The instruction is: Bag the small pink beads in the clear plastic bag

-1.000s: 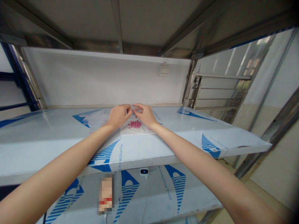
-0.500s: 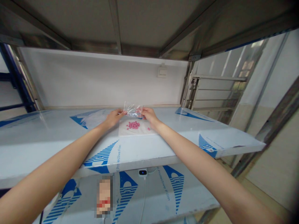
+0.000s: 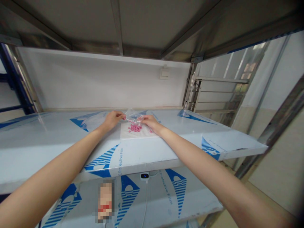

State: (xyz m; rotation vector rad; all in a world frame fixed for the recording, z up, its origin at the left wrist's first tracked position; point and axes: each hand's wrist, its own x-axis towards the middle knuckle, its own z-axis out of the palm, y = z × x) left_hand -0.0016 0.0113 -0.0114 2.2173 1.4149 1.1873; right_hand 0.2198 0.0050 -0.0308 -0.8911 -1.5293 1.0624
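A clear plastic bag [image 3: 131, 114] is stretched between my two hands, just behind a heap of small pink beads [image 3: 135, 128]. My left hand [image 3: 115, 119] pinches its left side with closed fingers. On the other side my right hand [image 3: 150, 123] grips the bag with thumb and fingers together. Under the beads lies a thin white sheet [image 3: 125, 134]. One or two pink pieces rest apart from the heap, close to my right hand. I cannot tell whether any are inside the bag.
The shelf [image 3: 190, 136] is wrapped in film with blue printing. Below it is a lower shelf [image 3: 161, 202] with a small white device [image 3: 144, 176] on a cable and a blurred-out object [image 3: 105, 201]. A metal shelf [image 3: 142, 28] hangs overhead; a wall switch [image 3: 164, 73] is behind.
The bag has come lower and nearer the beads, and its shape has changed from spread upright to slanted. My right hand has shifted slightly left and down; my left hand slightly left.
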